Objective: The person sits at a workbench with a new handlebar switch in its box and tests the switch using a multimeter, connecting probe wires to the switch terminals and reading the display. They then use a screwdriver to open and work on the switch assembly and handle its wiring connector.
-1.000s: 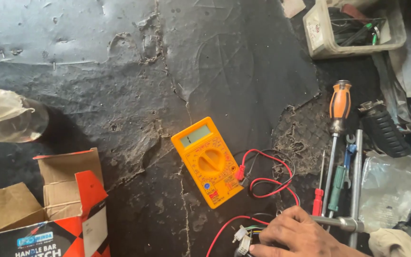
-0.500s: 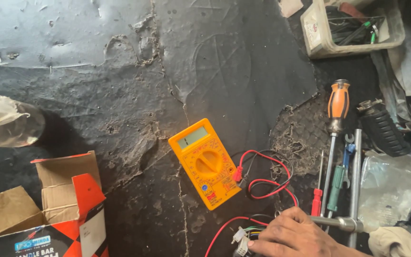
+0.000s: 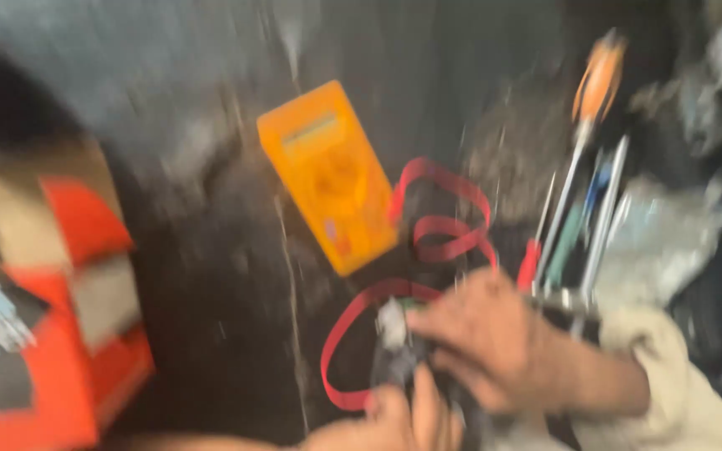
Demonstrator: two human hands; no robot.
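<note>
The view is heavily blurred. A yellow multimeter lies face up on the dark, dirty surface, and its red lead loops toward me. My right hand, in a cream sleeve, comes in from the right, curled over a small dark wired part with a white connector. My left hand rises from the bottom edge, and its fingers touch the same dark part from below. The blur hides how the left hand grips.
An orange-handled screwdriver and several thin tools lie to the right beside crumpled plastic. An open orange and brown cardboard box sits at the left.
The camera has swung down and closer, blurring everything. My left hand has come into view at the bottom and meets the part under my right hand.
</note>
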